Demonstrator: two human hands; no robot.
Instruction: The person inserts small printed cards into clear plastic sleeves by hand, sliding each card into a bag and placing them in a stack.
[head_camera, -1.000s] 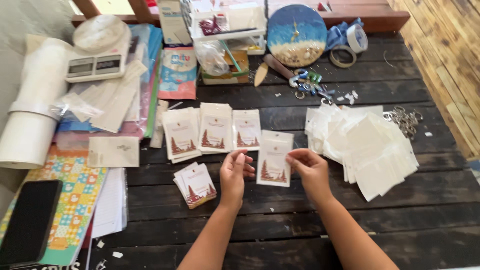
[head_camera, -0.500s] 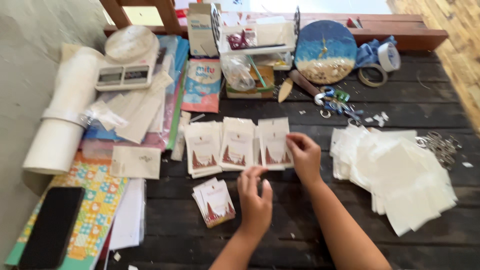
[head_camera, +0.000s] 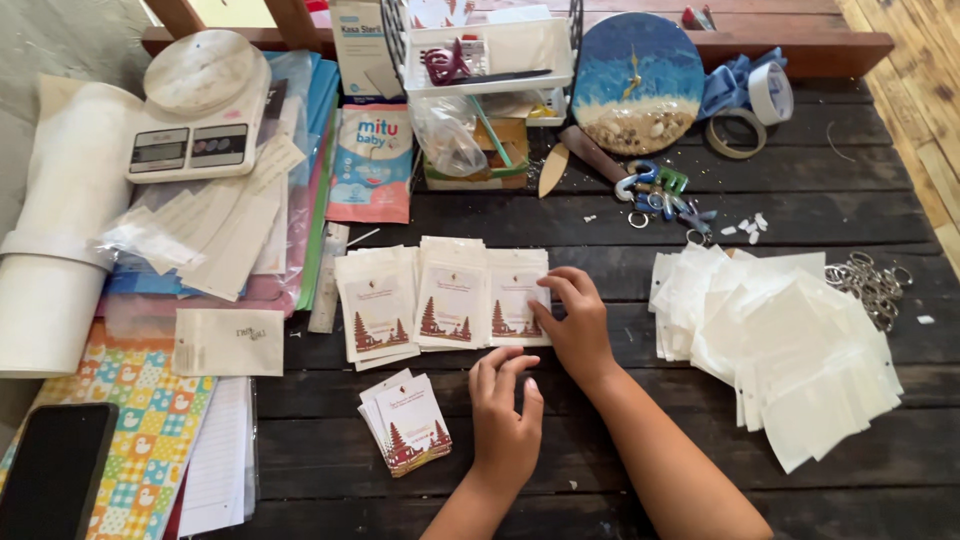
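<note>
Three stacks of small cream packets with a red tree print lie side by side on the dark wooden table (head_camera: 560, 220). My right hand (head_camera: 574, 322) rests flat on the rightmost stack (head_camera: 517, 303), fingers spread over its right edge. My left hand (head_camera: 506, 405) lies just below it on bare wood, fingers together, holding nothing. A small fanned pile of printed cards (head_camera: 407, 422) sits left of my left hand. The middle stack (head_camera: 451, 301) and left stack (head_camera: 375, 311) are untouched.
A heap of blank white pouches (head_camera: 790, 345) lies at the right, metal key rings (head_camera: 868, 280) beyond it. At left are a paper roll (head_camera: 50, 260), a kitchen scale (head_camera: 195, 115), a black phone (head_camera: 55, 470). A round blue clock (head_camera: 636, 80), tape rolls and a white rack stand at the back.
A printed packet held between both hands was carried up and laid on the rightmost stack by my right hand. My left hand let go and dropped to the table.
</note>
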